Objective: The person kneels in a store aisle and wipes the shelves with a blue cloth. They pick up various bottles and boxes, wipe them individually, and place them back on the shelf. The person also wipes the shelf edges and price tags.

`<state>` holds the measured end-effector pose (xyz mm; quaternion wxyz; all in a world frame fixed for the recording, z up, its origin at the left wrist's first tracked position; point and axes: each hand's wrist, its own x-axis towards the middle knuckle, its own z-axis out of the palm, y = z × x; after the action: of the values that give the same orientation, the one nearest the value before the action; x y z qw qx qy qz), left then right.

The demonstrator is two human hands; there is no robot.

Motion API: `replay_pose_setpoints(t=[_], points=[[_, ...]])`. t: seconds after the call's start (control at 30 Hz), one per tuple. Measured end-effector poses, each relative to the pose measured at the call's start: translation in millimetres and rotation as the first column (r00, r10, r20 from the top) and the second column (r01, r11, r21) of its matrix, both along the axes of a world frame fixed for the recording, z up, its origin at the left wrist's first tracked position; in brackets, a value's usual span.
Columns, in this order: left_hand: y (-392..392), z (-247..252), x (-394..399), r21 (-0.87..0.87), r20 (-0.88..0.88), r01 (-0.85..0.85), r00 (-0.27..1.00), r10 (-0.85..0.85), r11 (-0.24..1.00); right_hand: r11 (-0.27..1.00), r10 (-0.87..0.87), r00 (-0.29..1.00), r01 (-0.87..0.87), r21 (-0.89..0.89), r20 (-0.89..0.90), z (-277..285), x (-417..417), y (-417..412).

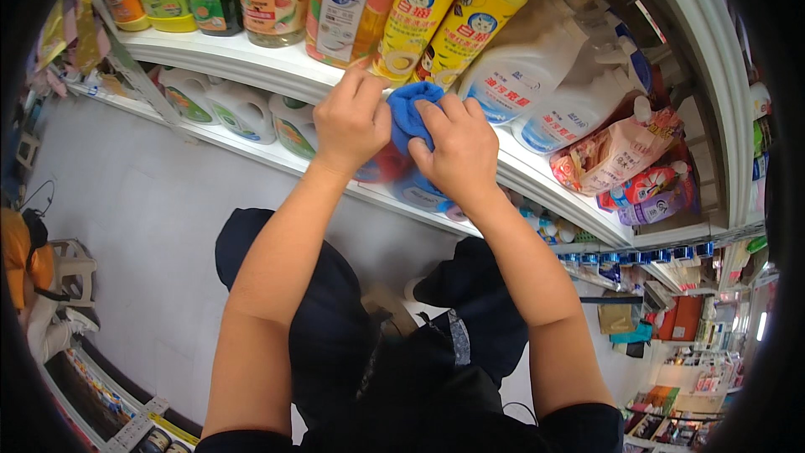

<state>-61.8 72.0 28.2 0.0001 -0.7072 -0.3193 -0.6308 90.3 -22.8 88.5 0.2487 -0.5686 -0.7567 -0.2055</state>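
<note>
A bunched blue cloth (415, 110) is at the front edge of the white shelf (264, 72), below two yellow dish-soap bottles (418, 12). My right hand (459, 138) grips it with bent fingers. My left hand (353, 116) is curled just left of the cloth, its fingertips near the base of an amber liquid bottle (343, 19); whether it holds anything cannot be told. Right of the cloth, white spray-cleaner bottles (516, 85) stand on the same shelf. Red and blue items show partly behind my wrists.
White jugs (242, 110) line the lower shelf. Pink refill pouches (616, 151) lie at the shelf's right end. Another person in orange (28, 251) is at the far left, beside a plastic stool (75, 274). A lower rack (119, 390) borders the floor at the bottom left.
</note>
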Motion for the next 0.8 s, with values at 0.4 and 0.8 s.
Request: replay_pose_setpoints(t=[0.4,0.8], points=[[2,20,-24,-0.256,0.4,0.4,0.873,-0.28,0.88,0.963,-0.254,0.965,0.259,-0.08,0.068,7,51,-55],[52,11,-90,-0.428,0.812,0.249,0.529,0.248,0.869,0.978,0.191,0.981,-0.188,-0.092,0.029,21,-34,-15]])
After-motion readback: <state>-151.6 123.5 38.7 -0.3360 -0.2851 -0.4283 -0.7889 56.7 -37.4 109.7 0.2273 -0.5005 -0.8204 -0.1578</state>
